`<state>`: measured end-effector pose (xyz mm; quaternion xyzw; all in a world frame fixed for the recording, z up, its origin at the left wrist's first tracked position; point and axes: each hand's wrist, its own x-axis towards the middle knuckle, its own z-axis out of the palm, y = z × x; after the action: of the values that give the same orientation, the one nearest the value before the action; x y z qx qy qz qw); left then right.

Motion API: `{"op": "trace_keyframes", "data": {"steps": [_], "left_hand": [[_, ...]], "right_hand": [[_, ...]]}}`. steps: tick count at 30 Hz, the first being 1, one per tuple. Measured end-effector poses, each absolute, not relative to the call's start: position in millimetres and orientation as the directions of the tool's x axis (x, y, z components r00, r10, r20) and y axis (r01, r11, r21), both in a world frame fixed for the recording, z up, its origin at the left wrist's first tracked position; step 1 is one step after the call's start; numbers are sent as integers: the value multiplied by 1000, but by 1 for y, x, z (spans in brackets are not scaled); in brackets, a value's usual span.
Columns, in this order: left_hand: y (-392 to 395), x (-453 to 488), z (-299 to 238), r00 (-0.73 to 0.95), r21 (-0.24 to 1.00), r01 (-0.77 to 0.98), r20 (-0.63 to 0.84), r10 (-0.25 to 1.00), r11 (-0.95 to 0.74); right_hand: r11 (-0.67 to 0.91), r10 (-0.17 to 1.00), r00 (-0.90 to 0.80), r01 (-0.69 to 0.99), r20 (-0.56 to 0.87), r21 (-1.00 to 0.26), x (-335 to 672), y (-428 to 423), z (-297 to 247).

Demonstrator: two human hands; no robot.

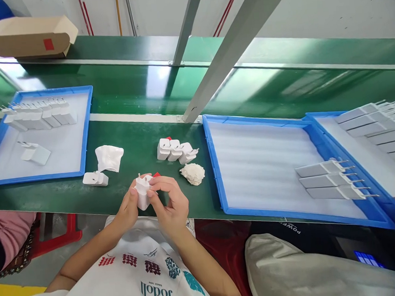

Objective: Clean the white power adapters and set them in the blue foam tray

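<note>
Both my hands hold one white plug adapter (142,191) near the front edge of the green bench. My left hand (129,210) grips its left side. My right hand (170,199) pinches its top right, where a small red piece (156,174) shows. Just beyond lie three more white adapters (176,150) in a cluster, a crumpled white wad (193,173) to their right, a single adapter (95,178) on the left and a white cloth (109,158) beside it.
A blue tray (85,128) at left holds a row of white adapters. A blue tray (215,165) at right holds three adapters. Another tray (316,118) at far right holds several. A cardboard box (30,37) sits on the far shelf. Metal struts (219,70) rise behind.
</note>
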<state>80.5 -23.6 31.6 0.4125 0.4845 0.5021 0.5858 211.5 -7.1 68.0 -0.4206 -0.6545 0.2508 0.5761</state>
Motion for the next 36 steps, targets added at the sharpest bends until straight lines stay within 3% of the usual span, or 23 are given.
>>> {"op": "trace_keyframes", "data": {"steps": [4, 8, 11, 14, 18, 21, 24, 28, 31, 36], "left_hand": [[-22, 76, 41, 64, 1000, -3, -3, 998, 3], [-21, 74, 46, 47, 1000, 12, 7, 999, -7], [-23, 75, 49, 88, 975, -111, -184, 979, 193], [-23, 78, 55, 261, 840, -259, -415, 871, 478], [-21, 79, 62, 455, 706, -338, -456, 765, 622], [-20, 74, 57, 390, 759, -368, -398, 830, 537], [-19, 65, 47, 215, 883, -354, -243, 946, 307], [-19, 53, 37, 58, 974, -211, -69, 996, 80], [-22, 49, 34, -6, 993, -115, -1, 1000, 0], [-29, 41, 31, -42, 995, 93, 40, 998, -36]], "right_hand": [[501, 847, 47, 264, 530, -824, 211, -9, 67], [491, 857, 23, 262, 514, -831, 214, -7, 65], [560, 819, -32, 257, 572, -787, 217, -4, 60], [562, 827, -72, 151, 558, -813, 218, -1, 55], [457, 888, -61, 6, 456, -890, 224, -1, 53], [410, 905, 83, 89, 417, -908, 248, 3, 58], [256, 916, 204, 364, 345, -895, 286, 13, 61], [87, 943, 183, 671, 277, -736, 319, 29, 49], [94, 939, 155, 742, 306, -663, 322, 36, 33], [70, 908, 226, 748, 353, -660, 317, 39, 17]]}}
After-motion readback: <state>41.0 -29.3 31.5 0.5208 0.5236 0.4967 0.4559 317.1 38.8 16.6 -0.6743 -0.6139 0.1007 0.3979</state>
